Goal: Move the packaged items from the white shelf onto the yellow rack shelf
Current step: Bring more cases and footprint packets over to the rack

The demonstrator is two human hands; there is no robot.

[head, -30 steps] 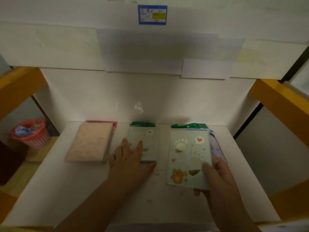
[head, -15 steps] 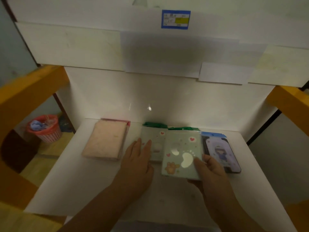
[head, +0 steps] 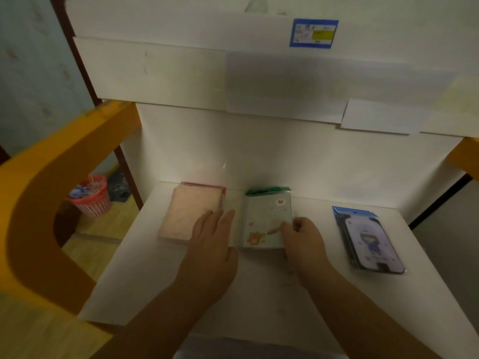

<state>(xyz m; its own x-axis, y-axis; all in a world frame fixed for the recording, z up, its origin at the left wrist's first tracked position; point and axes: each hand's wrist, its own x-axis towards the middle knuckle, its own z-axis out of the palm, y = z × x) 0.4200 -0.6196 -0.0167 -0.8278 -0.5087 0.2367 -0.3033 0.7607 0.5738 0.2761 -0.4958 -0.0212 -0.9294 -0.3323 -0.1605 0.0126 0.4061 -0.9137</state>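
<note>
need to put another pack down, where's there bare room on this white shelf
Bare strip between the green-topped pack and the blue-topped pack, beyond the right hand. The front of the white shelf is bare on both sides of the forearms. Crowded: pink pack, left hand, green-topped pack.

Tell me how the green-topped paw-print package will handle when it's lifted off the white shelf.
The paw-print package lies flat with straight edges, so it probably stays fairly stiff. Its clear wrapper shines, so it may slip in a grip. It looks thin, likely light. The right hand pinches its lower right corner; the left hand lies flat beside it.
</note>
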